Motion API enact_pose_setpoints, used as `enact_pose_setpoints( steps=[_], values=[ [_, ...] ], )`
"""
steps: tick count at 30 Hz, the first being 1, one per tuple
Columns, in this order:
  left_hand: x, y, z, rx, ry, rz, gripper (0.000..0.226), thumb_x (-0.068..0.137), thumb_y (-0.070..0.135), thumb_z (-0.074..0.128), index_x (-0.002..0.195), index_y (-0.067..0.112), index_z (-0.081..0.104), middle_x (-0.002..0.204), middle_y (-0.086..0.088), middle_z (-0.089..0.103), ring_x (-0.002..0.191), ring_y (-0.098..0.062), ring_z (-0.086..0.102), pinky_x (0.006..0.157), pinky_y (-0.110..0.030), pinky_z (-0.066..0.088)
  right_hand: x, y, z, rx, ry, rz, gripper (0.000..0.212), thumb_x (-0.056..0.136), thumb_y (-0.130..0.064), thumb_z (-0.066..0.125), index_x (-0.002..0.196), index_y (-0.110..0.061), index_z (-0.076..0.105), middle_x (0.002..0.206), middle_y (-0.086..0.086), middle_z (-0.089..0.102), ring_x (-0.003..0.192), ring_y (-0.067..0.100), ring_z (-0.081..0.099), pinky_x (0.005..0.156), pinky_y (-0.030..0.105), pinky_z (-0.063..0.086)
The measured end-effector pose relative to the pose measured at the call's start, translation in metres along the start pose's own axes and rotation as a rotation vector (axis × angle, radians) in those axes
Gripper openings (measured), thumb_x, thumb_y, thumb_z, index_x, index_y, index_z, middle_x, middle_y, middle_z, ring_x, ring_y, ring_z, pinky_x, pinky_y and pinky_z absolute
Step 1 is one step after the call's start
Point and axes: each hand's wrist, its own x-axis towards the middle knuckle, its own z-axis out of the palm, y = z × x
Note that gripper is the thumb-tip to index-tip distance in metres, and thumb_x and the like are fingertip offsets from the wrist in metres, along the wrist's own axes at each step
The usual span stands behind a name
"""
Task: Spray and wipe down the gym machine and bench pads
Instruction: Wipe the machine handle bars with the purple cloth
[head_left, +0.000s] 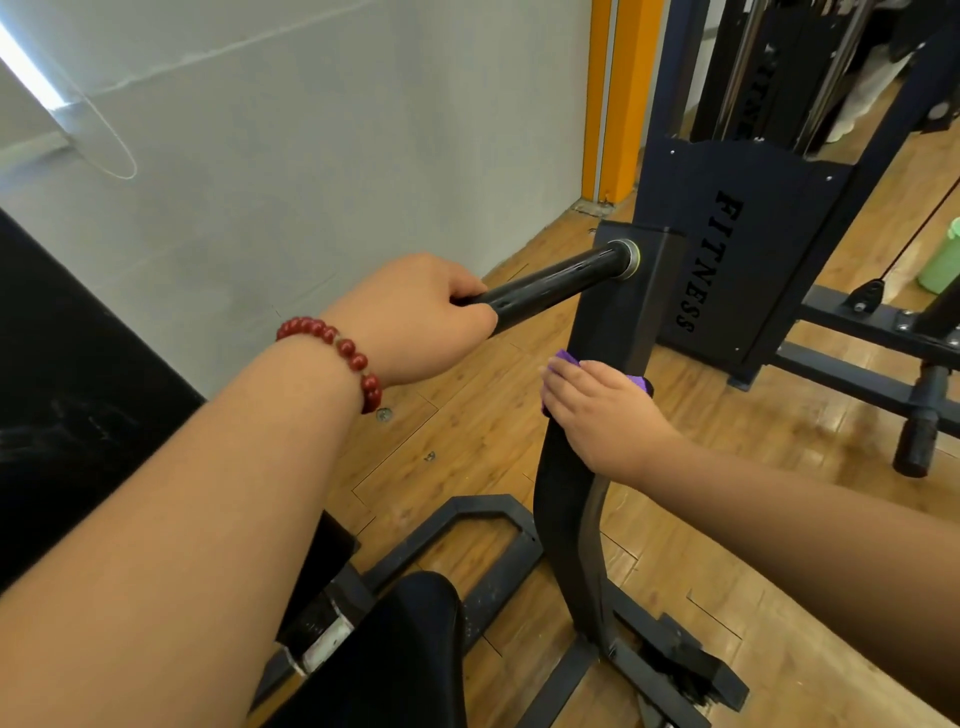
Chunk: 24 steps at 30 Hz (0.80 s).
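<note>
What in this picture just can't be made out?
Purple cloth: head view, mostly covered by the right hand pressing it on the upright post.
Green container: head view, cut by the right edge; its kind is unclear.
Black bar, near end: head view, hidden in the left hand grip.

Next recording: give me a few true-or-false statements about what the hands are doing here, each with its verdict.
1. The left hand grips the black bar. True.
2. The right hand holds a spray bottle. False: it presses a purple cloth against the upright post.
3. A red bead bracelet sits on the left wrist. True.
4. The cloth lies on a bench pad. False: it is on the post, below the bar.
</note>
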Motion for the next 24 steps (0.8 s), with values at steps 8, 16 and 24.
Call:
enact_pose_setpoints(
  steps=[8, 16, 24],
  values=[
    [-0.006, -0.007, 0.016, -0.174, 0.15, 0.038, 0.029, 0.099, 0.028, 0.048, 0.125, 0.031, 0.062, 0.076, 0.01, 0.064, 0.065, -0.007, 0.059, 0.069, -0.03, 0.055, -0.001, 0.005, 0.015, 0.04, 0.132, -0.043, 0.06, 0.079, -0.023, 0.072, 0.134, -0.005, 0.056, 0.142, 0.016, 0.052, 0.136, 0.031, 0.044, 0.117, 0.044, 0.019],
    [-0.005, -0.01, 0.023, -0.191, 0.218, 0.042, 0.031, 0.097, 0.03, 0.051, 0.126, 0.03, 0.062, 0.073, 0.015, 0.062, 0.062, -0.002, 0.056, 0.062, -0.021, 0.051, -0.014, -0.029, 0.028, -0.118, -0.06, -0.231, 0.06, 0.102, -0.024, 0.031, 0.155, -0.009, 0.009, 0.163, 0.014, 0.006, 0.151, 0.029, -0.001, 0.109, 0.042, -0.023],
    [-0.004, -0.013, 0.025, -0.194, 0.254, 0.051, 0.031, 0.097, 0.029, 0.052, 0.126, 0.03, 0.063, 0.071, 0.021, 0.058, 0.059, 0.007, 0.053, 0.063, -0.012, 0.046, -0.022, -0.06, 0.049, -0.119, -0.091, -0.33, 0.066, 0.1, -0.02, 0.038, 0.155, -0.007, 0.006, 0.163, 0.017, 0.002, 0.15, 0.033, -0.003, 0.117, 0.046, -0.009]
  ],
)
